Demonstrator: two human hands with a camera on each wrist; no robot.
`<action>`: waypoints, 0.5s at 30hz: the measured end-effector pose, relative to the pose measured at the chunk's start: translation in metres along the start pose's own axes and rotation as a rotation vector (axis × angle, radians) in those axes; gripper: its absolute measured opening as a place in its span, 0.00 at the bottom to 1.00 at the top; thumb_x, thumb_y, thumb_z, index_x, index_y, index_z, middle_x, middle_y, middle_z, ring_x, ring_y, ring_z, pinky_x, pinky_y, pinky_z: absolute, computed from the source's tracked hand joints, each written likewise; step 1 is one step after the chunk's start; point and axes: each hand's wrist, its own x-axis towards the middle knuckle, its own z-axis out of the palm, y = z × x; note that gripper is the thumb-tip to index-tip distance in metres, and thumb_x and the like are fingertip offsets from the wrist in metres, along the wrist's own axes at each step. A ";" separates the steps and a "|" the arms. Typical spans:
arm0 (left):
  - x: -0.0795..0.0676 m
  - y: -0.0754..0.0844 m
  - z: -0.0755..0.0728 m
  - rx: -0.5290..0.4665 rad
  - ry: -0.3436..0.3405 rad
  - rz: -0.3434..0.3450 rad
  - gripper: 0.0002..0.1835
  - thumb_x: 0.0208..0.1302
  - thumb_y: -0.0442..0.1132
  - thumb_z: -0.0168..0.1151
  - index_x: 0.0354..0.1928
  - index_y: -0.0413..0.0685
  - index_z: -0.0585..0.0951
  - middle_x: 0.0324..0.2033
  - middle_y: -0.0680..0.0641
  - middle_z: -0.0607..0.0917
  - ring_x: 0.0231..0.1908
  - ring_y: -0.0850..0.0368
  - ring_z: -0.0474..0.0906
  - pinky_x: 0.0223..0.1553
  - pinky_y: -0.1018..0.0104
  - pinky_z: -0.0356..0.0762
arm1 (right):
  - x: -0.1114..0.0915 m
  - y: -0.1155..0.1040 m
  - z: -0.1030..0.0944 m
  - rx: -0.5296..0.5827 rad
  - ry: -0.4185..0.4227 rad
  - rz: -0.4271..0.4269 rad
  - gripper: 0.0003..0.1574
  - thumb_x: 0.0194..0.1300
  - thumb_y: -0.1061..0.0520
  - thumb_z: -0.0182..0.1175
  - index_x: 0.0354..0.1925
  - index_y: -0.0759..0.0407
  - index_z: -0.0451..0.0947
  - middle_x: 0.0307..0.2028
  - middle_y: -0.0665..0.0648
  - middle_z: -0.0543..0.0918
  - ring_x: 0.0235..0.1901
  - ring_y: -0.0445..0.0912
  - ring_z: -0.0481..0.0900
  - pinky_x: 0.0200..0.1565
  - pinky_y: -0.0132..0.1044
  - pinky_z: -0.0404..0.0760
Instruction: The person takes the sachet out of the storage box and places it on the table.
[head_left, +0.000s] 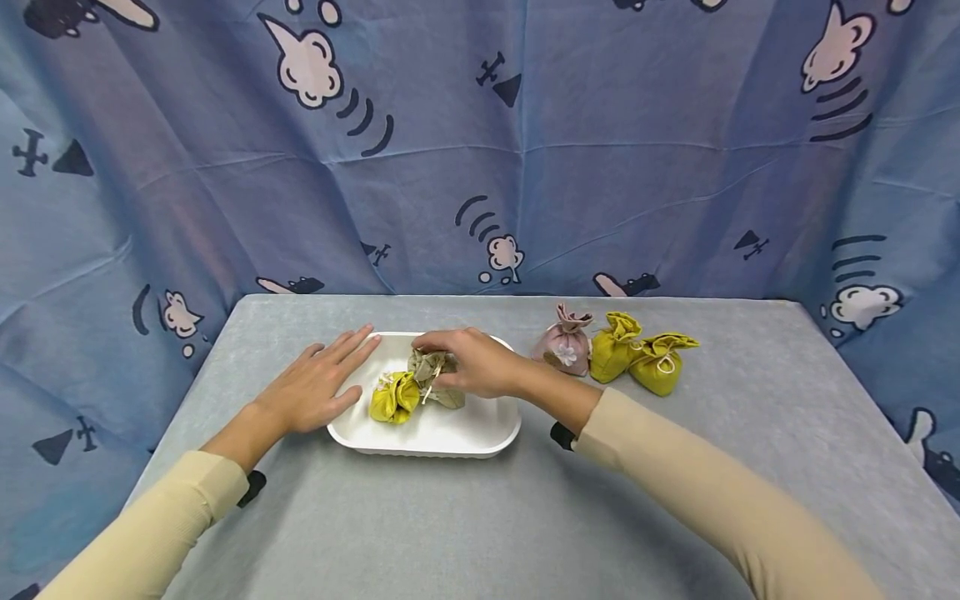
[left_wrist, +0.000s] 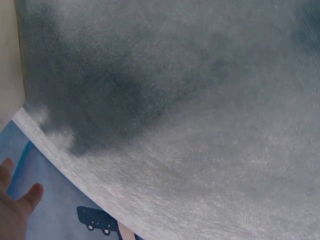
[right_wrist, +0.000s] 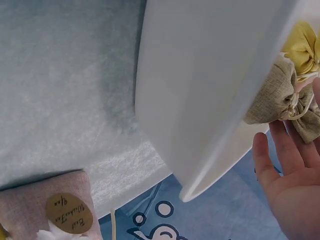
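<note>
Right fingers [head_left: 437,340] round beige pouch [head_left: 447,397] in tray [head_left: 465,435], left fingers [head_left: 356,357] straight at rim [head_left: 399,334], open tabletop [head_left: 427,525] nearside

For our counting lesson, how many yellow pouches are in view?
3. One yellow pouch is in the white tray; a second yellow pouch and a third yellow pouch are on the table, right of it. The right hand could hide more.

The right hand [head_left: 483,364] partly hides the beige pouch [head_left: 429,367]; the left wrist view's edge crops the left hand [left_wrist: 14,212].
</note>
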 end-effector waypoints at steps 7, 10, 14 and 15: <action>0.000 0.000 0.001 -0.003 0.004 -0.001 0.38 0.73 0.48 0.50 0.80 0.51 0.50 0.78 0.45 0.50 0.73 0.39 0.54 0.64 0.34 0.60 | 0.002 0.001 0.003 -0.019 -0.005 0.018 0.35 0.60 0.64 0.69 0.65 0.61 0.73 0.58 0.58 0.82 0.58 0.49 0.80 0.62 0.43 0.73; 0.000 0.000 0.001 0.000 0.004 -0.001 0.38 0.73 0.48 0.50 0.80 0.51 0.50 0.78 0.46 0.49 0.74 0.40 0.54 0.64 0.34 0.60 | 0.001 0.003 0.004 -0.048 0.006 0.013 0.32 0.61 0.65 0.68 0.63 0.61 0.75 0.56 0.57 0.83 0.55 0.49 0.81 0.60 0.43 0.75; 0.000 0.000 0.000 0.002 0.007 0.003 0.38 0.73 0.48 0.51 0.80 0.50 0.51 0.78 0.46 0.50 0.74 0.40 0.54 0.64 0.34 0.61 | -0.002 0.006 0.006 -0.064 0.033 -0.011 0.27 0.60 0.67 0.67 0.58 0.60 0.79 0.51 0.56 0.86 0.51 0.48 0.84 0.56 0.41 0.78; 0.000 0.000 0.000 0.001 0.007 0.003 0.38 0.73 0.48 0.51 0.79 0.50 0.51 0.78 0.45 0.50 0.74 0.40 0.54 0.64 0.34 0.61 | -0.002 0.006 0.006 -0.063 0.038 -0.018 0.26 0.60 0.67 0.67 0.57 0.60 0.80 0.50 0.56 0.86 0.50 0.47 0.84 0.55 0.41 0.78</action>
